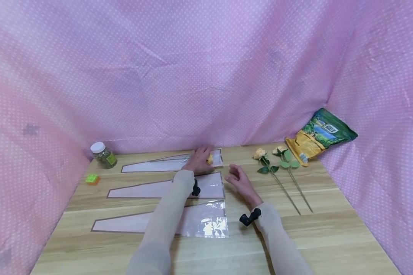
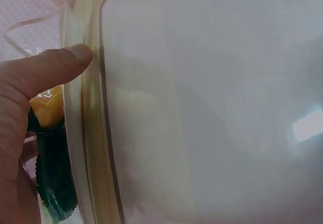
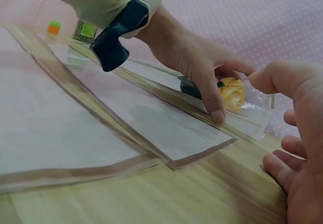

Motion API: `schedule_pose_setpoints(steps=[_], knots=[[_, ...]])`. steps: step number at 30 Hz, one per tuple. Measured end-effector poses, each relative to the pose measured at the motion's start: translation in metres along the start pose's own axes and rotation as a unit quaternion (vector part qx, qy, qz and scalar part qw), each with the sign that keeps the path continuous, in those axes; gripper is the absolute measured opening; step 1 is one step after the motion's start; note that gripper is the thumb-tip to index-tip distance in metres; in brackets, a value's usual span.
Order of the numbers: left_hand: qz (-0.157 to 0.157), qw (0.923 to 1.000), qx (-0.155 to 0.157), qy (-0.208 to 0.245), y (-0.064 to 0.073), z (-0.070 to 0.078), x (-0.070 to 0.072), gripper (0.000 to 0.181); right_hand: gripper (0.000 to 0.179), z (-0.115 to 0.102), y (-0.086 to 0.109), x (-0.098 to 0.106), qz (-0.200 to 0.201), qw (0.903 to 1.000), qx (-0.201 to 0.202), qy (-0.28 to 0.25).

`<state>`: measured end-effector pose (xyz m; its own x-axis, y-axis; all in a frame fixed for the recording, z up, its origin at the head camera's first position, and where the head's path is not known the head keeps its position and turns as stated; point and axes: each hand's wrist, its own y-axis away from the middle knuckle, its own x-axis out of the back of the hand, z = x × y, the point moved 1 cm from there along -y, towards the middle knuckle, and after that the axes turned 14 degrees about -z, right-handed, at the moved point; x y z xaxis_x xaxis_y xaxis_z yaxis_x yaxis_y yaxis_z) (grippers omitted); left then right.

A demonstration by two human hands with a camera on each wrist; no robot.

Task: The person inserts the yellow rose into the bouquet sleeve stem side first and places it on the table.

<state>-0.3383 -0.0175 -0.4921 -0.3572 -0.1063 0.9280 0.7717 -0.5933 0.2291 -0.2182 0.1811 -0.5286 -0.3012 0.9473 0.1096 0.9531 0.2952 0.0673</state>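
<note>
At the back of the table, a yellow rose (image 3: 233, 95) with dark green leaves (image 2: 55, 173) lies in a clear tapered flower sleeve (image 1: 151, 166). My left hand (image 1: 199, 160) rests over this sleeve and the flower, its thumb straight along the near edge and the other fingers on the far side. Part of the rose is hidden beneath it. My right hand (image 1: 241, 182) hovers just right of the sleeves' wide ends, fingers loosely curved and holding nothing. In the right wrist view, its thumb overlaps the left fingertips near the sleeve's mouth.
Two more sleeves, a middle one (image 1: 210, 185) and a front one (image 1: 124, 224), lie flat nearer me. Two pale roses (image 1: 259, 153) with long stems lie at right. A green-and-yellow bag (image 1: 318, 133) leans at back right; a jar (image 1: 104, 156) and coloured blocks (image 1: 92, 179) stand left.
</note>
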Motion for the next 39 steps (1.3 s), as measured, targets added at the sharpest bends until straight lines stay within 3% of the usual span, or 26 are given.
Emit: schedule_pose_setpoints(steps=[8, 14, 22, 28, 33, 39], knots=[[0.023, 0.9996, -0.015, 0.006, 0.005, -0.002, 0.004, 0.100, 0.063, -0.002, 0.000, 0.001, -0.004, 0.9998, 0.012, 0.012], [0.059, 0.9971, -0.033, 0.034, 0.018, -0.003, 0.011, 0.095, 0.063, -0.003, 0.003, 0.005, -0.005, 0.9998, 0.019, -0.004], [0.108, 0.9904, -0.004, 0.086, 0.058, -0.001, 0.017, 0.087, 0.065, 0.000, 0.007, 0.005, -0.014, 0.9998, 0.012, 0.007], [0.139, 0.9861, 0.011, 0.090, 0.092, 0.003, 0.011, 0.091, 0.063, 0.001, 0.011, 0.004, -0.015, 0.9998, 0.008, 0.014], [0.142, 0.9846, 0.026, 0.099, 0.115, 0.010, -0.001, 0.084, 0.064, -0.001, 0.015, 0.001, -0.021, 0.9996, 0.007, 0.015], [0.093, 0.9873, 0.057, 0.115, 0.132, 0.021, -0.018, 0.079, 0.066, -0.002, 0.021, -0.005, -0.030, 0.9993, 0.004, 0.021]])
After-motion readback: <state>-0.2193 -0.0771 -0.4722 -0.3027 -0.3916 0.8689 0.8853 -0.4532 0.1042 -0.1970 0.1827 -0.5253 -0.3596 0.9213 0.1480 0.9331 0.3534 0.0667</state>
